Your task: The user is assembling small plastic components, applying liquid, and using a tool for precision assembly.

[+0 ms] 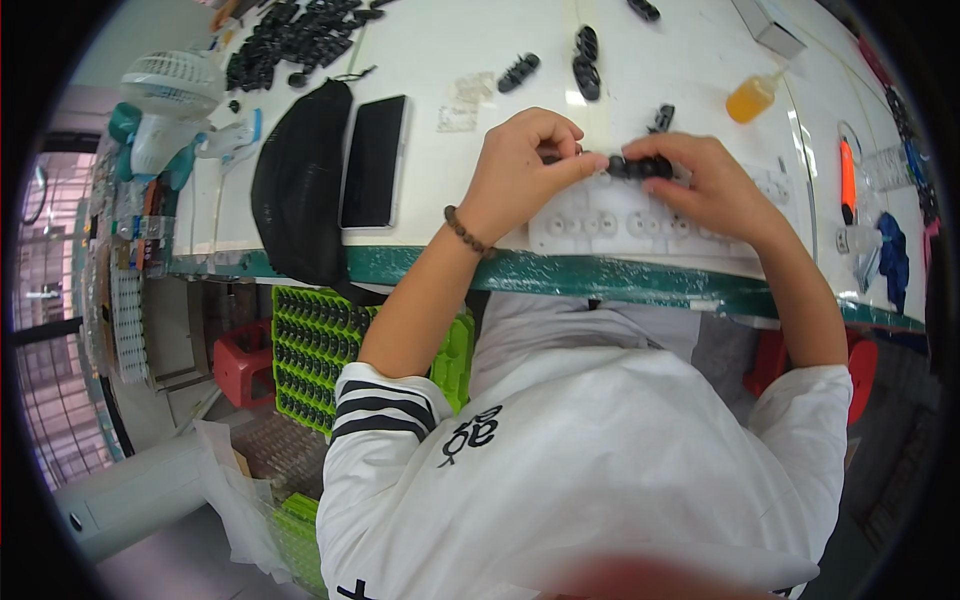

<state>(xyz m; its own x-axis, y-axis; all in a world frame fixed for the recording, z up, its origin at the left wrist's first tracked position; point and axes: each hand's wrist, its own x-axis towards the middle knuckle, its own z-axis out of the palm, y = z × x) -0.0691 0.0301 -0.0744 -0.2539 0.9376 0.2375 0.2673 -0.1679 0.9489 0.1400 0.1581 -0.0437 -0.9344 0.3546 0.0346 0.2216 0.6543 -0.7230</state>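
My right hand [705, 180] grips a small black lobed plastic part [638, 167] between thumb and fingers, above a white tray [655, 245] with rows of round recesses. Close to that part's left end is my left hand [525, 160], its thumb and fingers pinched together. A bit of something dark shows between those fingers, too small to name. Just beyond my right hand lies another black part [661, 119]. Farther back on the white table are more black parts [587, 62], one of them single [518, 73].
A heap of black parts [300, 45] covers the far left. Left of my hands lie a phone [376, 165] and a black pouch [300, 180], with a white fan [170, 90] beyond. Rightward stand a bottle of yellow liquid [750, 100] and an orange tool [847, 180]. Green trays [315, 350] sit below.
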